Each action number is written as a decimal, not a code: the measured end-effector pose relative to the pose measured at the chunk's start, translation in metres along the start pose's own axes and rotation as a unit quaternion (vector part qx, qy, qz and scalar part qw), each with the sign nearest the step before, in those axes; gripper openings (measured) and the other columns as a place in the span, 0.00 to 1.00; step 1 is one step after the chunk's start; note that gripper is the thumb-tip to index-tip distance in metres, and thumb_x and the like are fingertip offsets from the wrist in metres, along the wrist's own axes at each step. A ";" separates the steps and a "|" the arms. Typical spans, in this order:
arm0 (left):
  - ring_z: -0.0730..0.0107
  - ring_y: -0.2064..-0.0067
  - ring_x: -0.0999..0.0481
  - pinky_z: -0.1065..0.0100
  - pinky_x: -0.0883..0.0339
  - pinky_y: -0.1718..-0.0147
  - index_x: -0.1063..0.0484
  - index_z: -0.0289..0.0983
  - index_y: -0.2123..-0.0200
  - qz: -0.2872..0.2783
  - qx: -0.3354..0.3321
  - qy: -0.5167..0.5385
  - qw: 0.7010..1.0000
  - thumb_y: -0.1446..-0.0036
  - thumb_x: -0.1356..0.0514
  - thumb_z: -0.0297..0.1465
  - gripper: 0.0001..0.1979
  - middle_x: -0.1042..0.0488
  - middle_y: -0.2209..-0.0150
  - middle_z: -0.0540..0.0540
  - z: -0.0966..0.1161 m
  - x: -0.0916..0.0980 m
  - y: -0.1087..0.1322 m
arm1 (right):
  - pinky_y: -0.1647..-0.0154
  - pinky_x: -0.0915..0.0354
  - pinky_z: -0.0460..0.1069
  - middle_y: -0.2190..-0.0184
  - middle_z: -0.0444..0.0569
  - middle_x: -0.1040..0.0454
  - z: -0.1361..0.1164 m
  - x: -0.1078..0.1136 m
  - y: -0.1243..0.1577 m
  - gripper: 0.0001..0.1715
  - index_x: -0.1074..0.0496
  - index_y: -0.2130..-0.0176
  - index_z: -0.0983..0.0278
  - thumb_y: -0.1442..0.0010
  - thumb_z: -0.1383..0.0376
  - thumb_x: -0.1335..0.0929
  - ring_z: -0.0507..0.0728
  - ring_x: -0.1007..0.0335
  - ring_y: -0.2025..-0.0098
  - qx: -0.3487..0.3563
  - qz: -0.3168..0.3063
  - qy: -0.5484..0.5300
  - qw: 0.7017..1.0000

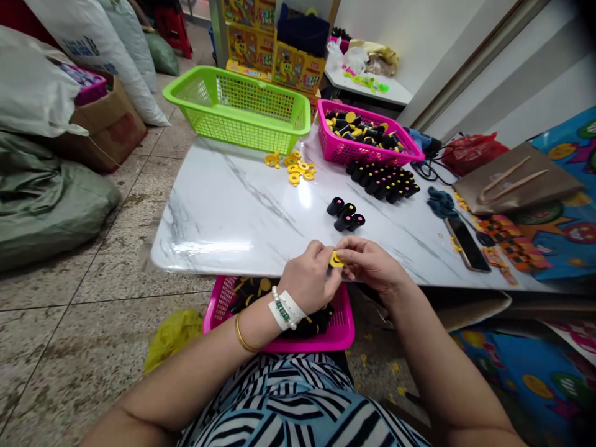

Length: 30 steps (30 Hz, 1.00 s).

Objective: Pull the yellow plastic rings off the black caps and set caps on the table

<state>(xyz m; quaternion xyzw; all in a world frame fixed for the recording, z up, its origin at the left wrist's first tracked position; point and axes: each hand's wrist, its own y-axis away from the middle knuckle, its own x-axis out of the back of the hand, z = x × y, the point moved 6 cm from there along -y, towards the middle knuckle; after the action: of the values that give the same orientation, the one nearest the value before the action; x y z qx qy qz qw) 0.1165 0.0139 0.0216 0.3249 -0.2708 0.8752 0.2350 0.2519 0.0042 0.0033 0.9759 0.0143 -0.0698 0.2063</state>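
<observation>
Over the table's front edge, my left hand [307, 278] and my right hand [371, 264] meet, fingers pinched on a small yellow piece [336, 259] with a dark mark on its face. Fingers cover the rest of that piece. Just beyond them stands a small group of black cylinders [343, 220] with pink or yellow dots on top. Farther back lie several loose yellow ring-shaped parts [294, 179]. Below my left forearm, a pink basket [347, 338] holds more black and yellow pieces.
A green basket [256, 133] and a pink basket [372, 155] of black-and-yellow pieces stand along the white table's [223, 205] back. Rows of black cylinders [384, 180] stand to the right. A phone [467, 244] and a brown paper bag [516, 180] lie farther right.
</observation>
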 end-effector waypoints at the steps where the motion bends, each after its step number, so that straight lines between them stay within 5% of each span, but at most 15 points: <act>1: 0.66 0.63 0.27 0.67 0.30 0.67 0.31 0.37 0.53 -0.013 0.008 -0.020 1.000 0.38 0.47 0.36 0.14 0.31 0.58 0.44 0.001 -0.003 -0.002 | 0.82 0.41 0.41 0.80 0.39 0.30 -0.002 0.001 0.000 0.18 0.32 0.68 0.65 0.50 0.59 0.24 0.46 0.37 0.83 -0.004 -0.004 0.034 0.999; 9: 0.67 0.64 0.25 0.67 0.35 0.73 0.32 0.40 0.55 -0.054 0.021 -0.068 0.996 0.37 0.48 0.40 0.13 0.29 0.58 0.48 -0.004 -0.010 -0.011 | 0.77 0.35 0.43 0.76 0.38 0.32 -0.005 -0.002 0.007 0.15 0.35 0.63 0.62 0.40 0.55 0.31 0.48 0.33 0.77 0.048 0.030 0.160 0.985; 13: 0.63 0.62 0.25 0.66 0.32 0.70 0.38 0.37 0.46 -0.026 0.022 -0.052 0.998 0.40 0.43 0.45 0.25 0.28 0.56 0.45 -0.009 -0.009 -0.006 | 0.80 0.38 0.41 0.75 0.39 0.32 0.003 0.006 0.009 0.17 0.31 0.61 0.63 0.41 0.53 0.30 0.46 0.39 0.79 0.076 0.085 0.126 0.986; 18: 0.64 0.57 0.26 0.66 0.30 0.61 0.33 0.37 0.54 -0.013 0.018 -0.001 1.000 0.37 0.45 0.37 0.12 0.28 0.56 0.45 -0.014 -0.007 -0.004 | 0.81 0.34 0.44 0.78 0.38 0.36 0.007 0.010 0.007 0.21 0.30 0.63 0.64 0.43 0.49 0.30 0.46 0.42 0.81 0.089 0.108 0.021 0.990; 26: 0.63 0.59 0.26 0.64 0.28 0.63 0.33 0.38 0.53 -0.031 0.023 -0.018 0.999 0.37 0.46 0.36 0.12 0.30 0.57 0.45 -0.010 -0.005 -0.007 | 0.85 0.41 0.42 0.75 0.39 0.33 -0.001 -0.006 0.014 0.13 0.30 0.60 0.62 0.39 0.55 0.32 0.46 0.40 0.83 0.152 0.127 0.177 0.964; 30: 0.65 0.59 0.26 0.66 0.29 0.60 0.32 0.39 0.54 -0.060 0.041 0.012 0.997 0.41 0.44 0.31 0.11 0.29 0.59 0.47 -0.010 -0.004 -0.007 | 0.81 0.38 0.43 0.71 0.42 0.32 0.007 -0.007 0.014 0.17 0.32 0.58 0.62 0.41 0.54 0.31 0.49 0.37 0.77 0.122 0.109 0.158 0.974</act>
<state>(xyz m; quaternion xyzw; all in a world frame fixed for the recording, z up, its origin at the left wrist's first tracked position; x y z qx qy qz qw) 0.1188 0.0244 0.0148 0.3394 -0.2114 0.8737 0.2770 0.2447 -0.0113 0.0039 0.9881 -0.0679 0.1066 0.0877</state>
